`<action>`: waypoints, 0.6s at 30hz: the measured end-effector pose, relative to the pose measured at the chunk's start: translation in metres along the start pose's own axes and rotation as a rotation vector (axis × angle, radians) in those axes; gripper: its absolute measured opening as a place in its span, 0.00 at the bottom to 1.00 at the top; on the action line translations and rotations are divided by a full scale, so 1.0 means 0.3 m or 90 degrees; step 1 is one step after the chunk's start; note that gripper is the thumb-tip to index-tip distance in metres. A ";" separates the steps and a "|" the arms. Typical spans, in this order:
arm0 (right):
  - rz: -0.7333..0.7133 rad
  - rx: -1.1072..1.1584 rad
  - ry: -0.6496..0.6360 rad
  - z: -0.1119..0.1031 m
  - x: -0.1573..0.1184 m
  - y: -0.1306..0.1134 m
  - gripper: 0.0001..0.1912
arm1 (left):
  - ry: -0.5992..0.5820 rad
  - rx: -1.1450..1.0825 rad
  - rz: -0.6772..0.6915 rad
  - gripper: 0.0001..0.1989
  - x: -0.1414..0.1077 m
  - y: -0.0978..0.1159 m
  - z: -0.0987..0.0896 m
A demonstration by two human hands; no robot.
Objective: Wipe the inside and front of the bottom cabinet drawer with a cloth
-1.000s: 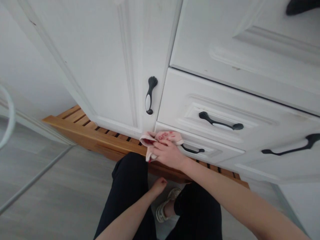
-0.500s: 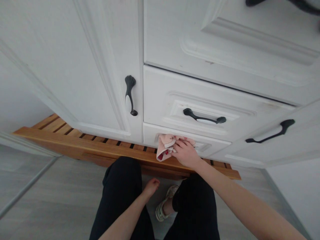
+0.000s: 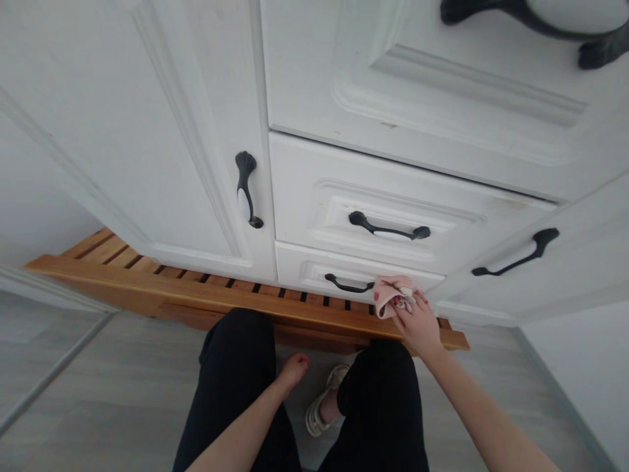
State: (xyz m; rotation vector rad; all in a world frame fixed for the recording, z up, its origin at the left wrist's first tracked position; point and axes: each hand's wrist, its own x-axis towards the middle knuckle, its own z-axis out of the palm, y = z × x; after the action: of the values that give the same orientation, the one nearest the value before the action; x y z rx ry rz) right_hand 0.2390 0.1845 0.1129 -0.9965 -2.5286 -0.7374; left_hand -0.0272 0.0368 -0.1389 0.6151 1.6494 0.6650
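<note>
A crumpled pink cloth (image 3: 393, 288) with red spots is bunched under my right hand (image 3: 417, 322), whose fingers press it against the lowest drawer (image 3: 307, 272). The cloth lies just right of that drawer's black handle (image 3: 348, 284) and covers its right end. My left hand (image 3: 295, 368) hangs between my knees, apart from the cabinet, with its fingers curled in and nothing visible in them.
Above is the middle drawer with its black handle (image 3: 389, 229). Cabinet doors with handles (image 3: 246, 190) flank the drawers. A slatted wooden bench (image 3: 147, 282) runs along the cabinet's base, in front of my knees. One shoe (image 3: 319, 410) shows on the grey floor.
My right hand and the cloth have moved right along the lowest drawer, uncovering most of its handle. The view has shifted slightly. My left hand has stayed about where it was.
</note>
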 end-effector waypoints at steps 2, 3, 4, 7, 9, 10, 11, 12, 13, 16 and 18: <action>0.045 0.011 -0.019 0.014 -0.029 -0.020 0.08 | 0.005 0.012 0.003 0.06 0.003 0.000 0.007; 0.075 0.023 -0.021 0.017 -0.038 -0.039 0.09 | 0.006 0.015 0.007 0.06 0.002 0.002 0.011; 0.107 0.040 -0.015 0.015 -0.044 -0.065 0.10 | 0.005 0.016 0.011 0.06 0.000 0.003 0.015; 0.166 0.133 0.052 -0.027 -0.020 -0.176 0.12 | -0.004 0.008 0.021 0.06 -0.008 0.008 0.027; 0.166 0.224 0.124 -0.075 0.044 -0.269 0.11 | -0.013 0.002 0.025 0.05 -0.012 0.010 0.031; 0.160 0.272 0.164 -0.097 0.092 -0.316 0.10 | -0.015 0.001 0.026 0.05 -0.013 0.010 0.031; 0.158 0.315 0.206 -0.111 0.150 -0.359 0.12 | -0.018 0.001 0.026 0.05 -0.014 0.012 0.029; 0.153 0.348 0.242 -0.116 0.214 -0.396 0.14 | -0.019 0.002 0.025 0.05 -0.014 0.013 0.027; 0.138 0.364 0.259 -0.108 0.280 -0.427 0.16 | -0.020 0.002 0.025 0.05 -0.016 0.016 0.023; 0.088 0.311 0.184 -0.016 0.444 -0.483 0.19 | -0.025 -0.009 0.026 0.05 -0.025 0.030 0.008; 0.054 0.256 0.107 0.074 0.493 -0.510 0.17 | -0.028 -0.027 0.027 0.05 -0.032 0.041 -0.001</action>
State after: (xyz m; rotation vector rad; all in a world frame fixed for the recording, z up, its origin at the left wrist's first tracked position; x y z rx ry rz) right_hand 0.0251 0.1813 0.1112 -0.8540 -2.3418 -0.2585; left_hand -0.0255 0.0385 -0.1235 0.6323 1.5817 0.7108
